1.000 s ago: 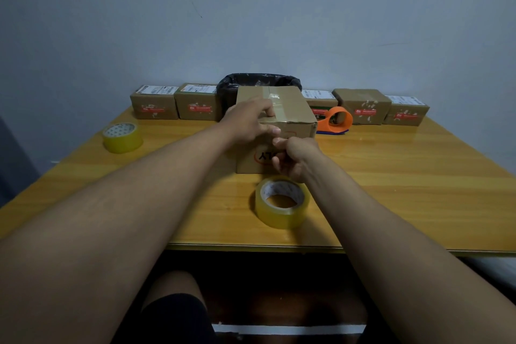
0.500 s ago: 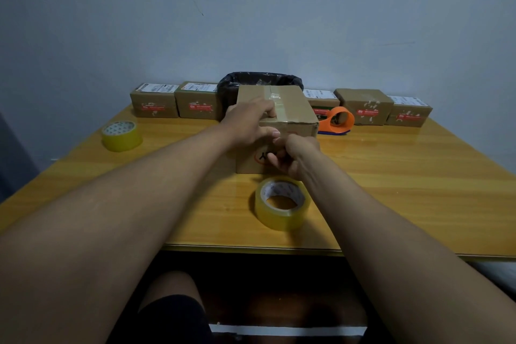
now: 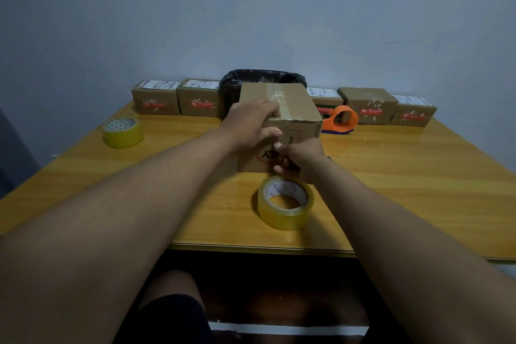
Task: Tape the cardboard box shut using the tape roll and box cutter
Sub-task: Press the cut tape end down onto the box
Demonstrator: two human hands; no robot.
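Observation:
A brown cardboard box (image 3: pixel 296 103) stands mid-table with clear tape along its top seam and down its front. My left hand (image 3: pixel 251 123) grips its near top edge, fingers on top and thumb on the front face. My right hand (image 3: pixel 301 159) is curled into a fist against the lower front face, closed on a small tool that looks like the box cutter; the hand hides nearly all of it. A clear yellowish tape roll (image 3: pixel 284 207) lies flat on the table just in front of the box, below my right hand.
A second tape roll (image 3: pixel 122 131) sits at the far left of the wooden table (image 3: pixel 405 176). An orange tape dispenser (image 3: pixel 342 119) lies right of the box. Small labelled cartons (image 3: pixel 156 102) (image 3: pixel 371 106) line the back edge beside a black-bagged bin (image 3: pixel 259 78).
My right fist has slid a little lower down the box's front face. My left hand has stayed on the top edge, and the tape roll has not moved.

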